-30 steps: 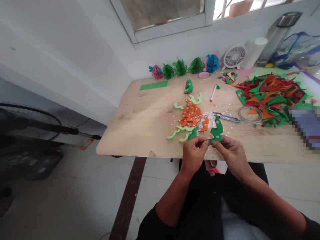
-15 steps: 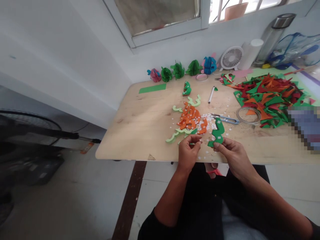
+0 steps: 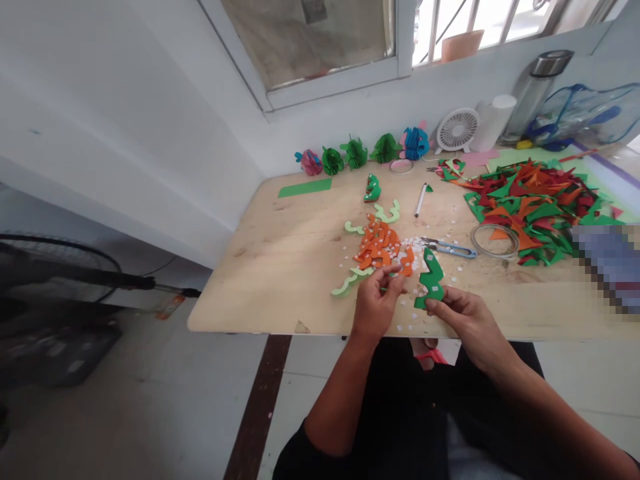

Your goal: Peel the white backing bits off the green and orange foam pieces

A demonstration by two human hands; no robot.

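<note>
Head camera: my right hand (image 3: 465, 320), just right of the lower middle of the frame, pinches the bottom end of a green wavy paper cutout (image 3: 432, 275) between thumb and fingers. The cutout stands up from my grip, right of the frame's centre, with small white squares on its face. My left hand (image 3: 377, 303), nearer the centre, is curled with thumb and fingertips close together; I cannot tell whether anything is between them. Just beyond its fingertips lies a heap of orange wavy cutouts (image 3: 379, 243), with a pale green wavy strip (image 3: 345, 285) at its lower left and another pale green cutout (image 3: 387, 213) above. Loose white squares (image 3: 413, 244) are scattered right of the heap, beside blue-handled snips (image 3: 453, 249). Further right, a clear ring (image 3: 473, 241) touches a big pile of red, orange and green paper offcuts (image 3: 543, 197). Above the middle of the frame are a dark green bundle of cutouts (image 3: 372, 189) and a white pen (image 3: 420, 201). Along the wall at the top, pleated paper figures (image 3: 356, 154) stand in a row, leading right to a white desk fan (image 3: 457, 130).
</note>
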